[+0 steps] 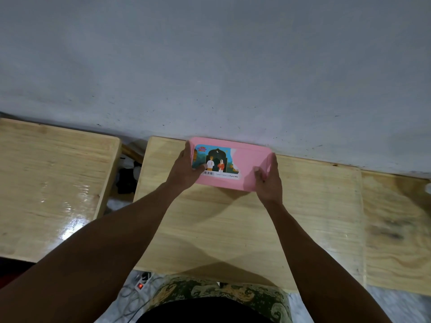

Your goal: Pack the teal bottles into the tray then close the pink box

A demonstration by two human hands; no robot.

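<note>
Found the pink box [242, 164] at the far edge of the middle bench [233, 224], close against the wall [210, 66], with the lid down on it as far as could be told. Set with its long axis left to right, presenting one short end to each hand.

Gripped the left end with the left hand [186, 170], fingers curled round the end and thumb laid on the lid over the sticker [217, 163]. Gripped the right end with the right hand [268, 180] in like manner, thumb on bare pink lid.

Reached it evenly from both sides, with neither hand nearer. Saw no teal bottles and no tray; presumably shut inside, but could not tell. Judged the closing nearly done. Called for an even press down at both ends, to avoid leaving one corner unlatched.
</note>
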